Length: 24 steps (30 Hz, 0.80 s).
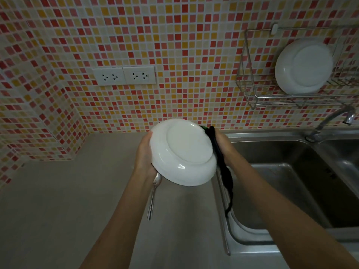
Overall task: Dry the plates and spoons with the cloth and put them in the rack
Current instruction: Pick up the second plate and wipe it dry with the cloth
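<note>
A white plate [184, 152] is held up in front of me with its underside facing me. My left hand [144, 152] grips its left rim. My right hand [223, 146] sits at the right rim with a dark cloth [223, 167] pressed to the plate's far side; the cloth's tail hangs down. Spoons [153, 193] lie on the counter under the plate, partly hidden by it. Another white plate [304, 66] stands on edge in the wire rack [250, 88] on the wall at the upper right.
A steel sink [291, 181] lies to the right, with a tap [330, 121] above it. The grey counter [68, 200] stretches left and toward me. Wall sockets [124, 75] sit in the tiled wall behind.
</note>
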### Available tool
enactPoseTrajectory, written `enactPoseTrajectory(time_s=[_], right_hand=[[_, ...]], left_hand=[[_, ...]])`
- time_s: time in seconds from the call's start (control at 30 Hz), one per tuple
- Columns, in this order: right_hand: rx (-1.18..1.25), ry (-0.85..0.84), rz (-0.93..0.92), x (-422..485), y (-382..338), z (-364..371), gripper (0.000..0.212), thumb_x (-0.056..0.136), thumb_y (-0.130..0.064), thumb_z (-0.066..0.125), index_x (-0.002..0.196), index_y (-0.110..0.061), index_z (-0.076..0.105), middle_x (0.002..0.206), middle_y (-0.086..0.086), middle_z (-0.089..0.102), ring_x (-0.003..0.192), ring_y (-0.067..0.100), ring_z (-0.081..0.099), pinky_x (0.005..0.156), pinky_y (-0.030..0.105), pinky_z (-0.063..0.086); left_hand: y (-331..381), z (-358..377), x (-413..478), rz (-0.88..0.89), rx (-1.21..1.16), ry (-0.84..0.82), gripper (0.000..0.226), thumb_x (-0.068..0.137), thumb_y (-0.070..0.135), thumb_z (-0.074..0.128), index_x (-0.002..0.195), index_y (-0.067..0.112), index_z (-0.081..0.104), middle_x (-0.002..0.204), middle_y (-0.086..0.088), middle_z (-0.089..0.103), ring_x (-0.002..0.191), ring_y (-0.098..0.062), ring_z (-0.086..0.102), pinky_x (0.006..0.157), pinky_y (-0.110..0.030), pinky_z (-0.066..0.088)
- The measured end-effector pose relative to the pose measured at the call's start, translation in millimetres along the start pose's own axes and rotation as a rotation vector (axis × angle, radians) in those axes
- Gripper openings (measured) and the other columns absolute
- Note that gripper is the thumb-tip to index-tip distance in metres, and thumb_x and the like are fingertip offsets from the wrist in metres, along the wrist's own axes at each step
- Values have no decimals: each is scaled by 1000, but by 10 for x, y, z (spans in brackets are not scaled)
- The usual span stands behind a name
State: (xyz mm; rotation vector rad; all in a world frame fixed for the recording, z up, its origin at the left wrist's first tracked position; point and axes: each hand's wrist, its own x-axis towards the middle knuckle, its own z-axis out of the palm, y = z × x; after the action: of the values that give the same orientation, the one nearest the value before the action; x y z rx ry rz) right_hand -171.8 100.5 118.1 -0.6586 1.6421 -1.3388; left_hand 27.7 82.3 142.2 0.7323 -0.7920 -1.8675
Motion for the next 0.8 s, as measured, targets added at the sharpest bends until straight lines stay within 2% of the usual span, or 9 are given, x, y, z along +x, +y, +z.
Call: enactPoseTrajectory(time_s=[0.07, 0.13, 0.23, 0.33, 0.43, 0.53, 0.67, 0.73, 0.8], right_hand=[[17, 171, 3, -115, 148, 94, 36, 79, -48, 52, 83, -15, 66, 91, 8, 65, 90, 26, 59, 81, 39, 47], [27, 262, -74, -209, 305, 188, 37, 94, -35, 40, 103, -9, 65, 101, 7, 63, 98, 25, 57, 87, 34, 44], [-14, 300, -365, -448, 526, 331, 42, 99, -33, 31, 125, -11, 56, 124, 6, 58, 120, 21, 50, 101, 32, 37], [-328, 323, -694, -629, 692, 487, 53, 96, -38, 25, 137, -13, 46, 148, 4, 38, 138, 16, 31, 114, 33, 21], [-603, 348, -871, -738, 631, 571, 52, 99, -40, 18, 139, -18, 42, 151, 1, 34, 141, 17, 26, 113, 43, 25], [-609, 249, -952, -694, 401, 573, 49, 100, -38, 19, 144, -21, 32, 155, 0, 22, 145, 15, 13, 113, 46, 27], [-479, 168, -975, -597, 2, 522, 48, 97, -34, 25, 142, -21, 36, 157, 4, 19, 146, 19, 9, 118, 47, 15], [-495, 155, -972, -495, -169, 466, 50, 96, -39, 24, 141, -23, 38, 156, 3, 24, 146, 19, 12, 119, 45, 12], [-470, 157, -913, -371, -348, 382, 51, 95, -41, 24, 139, -22, 42, 151, 2, 34, 142, 18, 23, 118, 41, 15]], left_hand=[[-31, -31, 22, -14, -16, 60, 36, 96, 35, 42, 118, 16, 64, 93, -2, 75, 75, -18, 73, 59, -31, 57], [-61, -36, 40, -17, -5, 117, 39, 95, 37, 41, 122, 16, 61, 99, -3, 73, 79, -18, 73, 61, -30, 58], [-110, -25, 61, -14, 0, 142, 46, 96, 39, 39, 131, 12, 54, 109, -7, 68, 91, -22, 68, 65, -32, 57], [-135, 69, 28, -65, 3, 136, 48, 96, 41, 38, 132, 11, 49, 108, -11, 64, 92, -24, 62, 69, -35, 52], [-106, 173, 11, -132, 36, 110, 46, 94, 40, 43, 129, 11, 50, 115, -14, 63, 98, -27, 61, 80, -39, 51], [-73, 214, 72, -80, 189, 54, 38, 94, 36, 47, 121, 13, 59, 120, -14, 65, 108, -29, 63, 95, -44, 49], [-7, 310, 65, 35, 337, -15, 25, 96, 29, 47, 94, 18, 70, 90, -4, 76, 87, -19, 71, 77, -34, 55], [45, 352, 33, 97, 377, 21, 26, 94, 32, 50, 101, 13, 68, 96, -7, 74, 88, -21, 70, 77, -34, 56], [84, 361, 13, 106, 390, 43, 42, 86, 42, 56, 113, 10, 62, 111, -11, 68, 100, -26, 67, 86, -41, 55]])
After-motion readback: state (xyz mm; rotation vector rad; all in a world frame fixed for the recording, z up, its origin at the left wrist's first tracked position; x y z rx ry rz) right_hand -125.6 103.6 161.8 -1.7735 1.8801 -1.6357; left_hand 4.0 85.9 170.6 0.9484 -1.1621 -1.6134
